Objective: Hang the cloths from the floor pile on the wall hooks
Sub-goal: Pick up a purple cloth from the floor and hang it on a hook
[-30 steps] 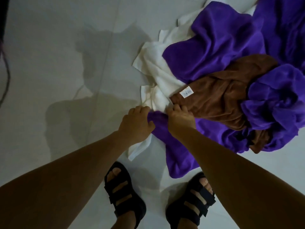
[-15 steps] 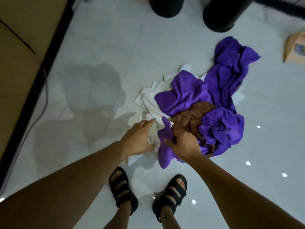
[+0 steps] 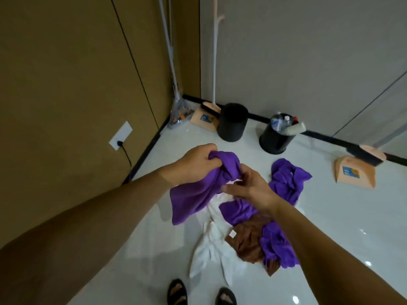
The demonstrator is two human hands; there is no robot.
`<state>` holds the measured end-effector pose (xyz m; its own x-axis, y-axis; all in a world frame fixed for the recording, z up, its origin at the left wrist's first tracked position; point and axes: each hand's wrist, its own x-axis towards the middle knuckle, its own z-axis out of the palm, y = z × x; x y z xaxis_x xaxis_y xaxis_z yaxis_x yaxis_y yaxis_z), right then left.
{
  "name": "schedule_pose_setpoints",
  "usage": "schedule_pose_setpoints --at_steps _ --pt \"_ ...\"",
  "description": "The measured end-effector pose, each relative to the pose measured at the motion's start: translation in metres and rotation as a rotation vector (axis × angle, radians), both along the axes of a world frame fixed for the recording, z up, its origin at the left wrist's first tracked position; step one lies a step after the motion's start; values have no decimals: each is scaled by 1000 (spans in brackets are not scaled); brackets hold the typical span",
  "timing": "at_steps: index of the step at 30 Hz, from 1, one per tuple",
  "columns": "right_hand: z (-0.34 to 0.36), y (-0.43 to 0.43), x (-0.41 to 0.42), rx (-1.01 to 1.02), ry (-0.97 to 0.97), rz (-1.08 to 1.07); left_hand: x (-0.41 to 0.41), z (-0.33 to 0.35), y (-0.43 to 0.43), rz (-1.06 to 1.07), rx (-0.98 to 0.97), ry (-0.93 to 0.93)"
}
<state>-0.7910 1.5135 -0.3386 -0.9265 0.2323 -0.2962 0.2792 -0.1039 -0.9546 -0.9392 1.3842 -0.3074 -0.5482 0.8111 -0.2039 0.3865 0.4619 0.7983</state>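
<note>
Pale glossy floor [image 3: 330, 216] runs out to a corner where brown panels meet a grey wall, with two black bins [image 3: 232, 122] and a dustpan [image 3: 354, 172] along the far edge.

A second ago we were bent low over the pile [image 3: 253, 238], both hands tugging at a purple corner. Now we have straightened and the purple cloth [image 3: 193, 199] has come clear of the heap. It hangs in the air above the floor, between us and that corner. The white cloth [image 3: 209, 249], the brown cloth [image 3: 248, 241] and the other purple ones lie where they were.

We judge the pick-up finished for this piece, with the carry to a hook next. No hook is plainly in view, so we cannot say which way that leads.

Our left hand [image 3: 193, 164] has its fingers [image 3: 210, 154] curled tight round the bunched top of the cloth and takes its weight. Our right hand [image 3: 248, 188] is just beside it. Its fingers [image 3: 241, 171] are bent into the same bunch and its thumb is stretched out beneath. It seems to be gathering an edge, but we cannot tell how firmly it holds.
</note>
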Motion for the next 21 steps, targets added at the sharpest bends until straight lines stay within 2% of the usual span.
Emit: schedule_pose_setpoints --at_steps 3,6,10,14,18,21 --pt "54 -10 -26 104 115 87 -16 79 -15 55 67 55" --pt "110 -19 -47 167 267 70 -25 139 -37 165 118 134" --pt "173 -30 -73 42 432 -58 -36 202 -70 321 203 250" --pt "215 -49 -89 -78 456 -31 -39 252 -90 445 231 377" --pt "229 -69 -82 38 369 177 -46 303 -115 696 358 469" --pt "237 -80 -72 98 313 325 -44 327 -133 756 439 390"
